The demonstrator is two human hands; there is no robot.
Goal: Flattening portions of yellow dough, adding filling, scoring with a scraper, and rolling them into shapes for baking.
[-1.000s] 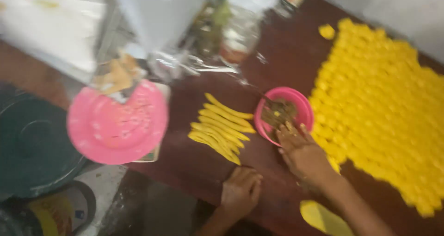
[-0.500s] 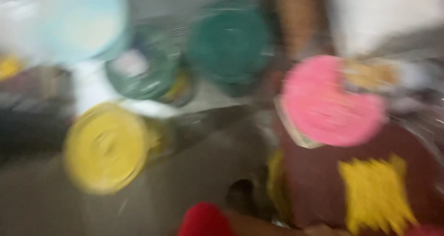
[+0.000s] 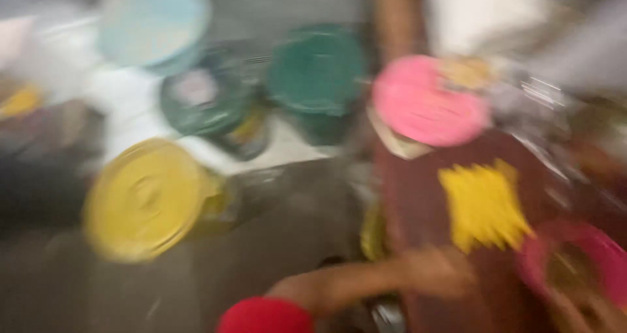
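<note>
Here — yellow strips point(image 3: 484, 204) beyond fingers point(image 3: 450, 271)

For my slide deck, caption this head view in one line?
Blurred view: left hand on brown table near yellow strips, pink bowl.

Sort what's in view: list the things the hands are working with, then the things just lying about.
In use:
- left hand, resting on the brown table
- yellow strips, just beyond it
- pink bowl at the right edge

Lying about:
- pink plate
- yellow lid
- green tub
- pale blue lid
</note>
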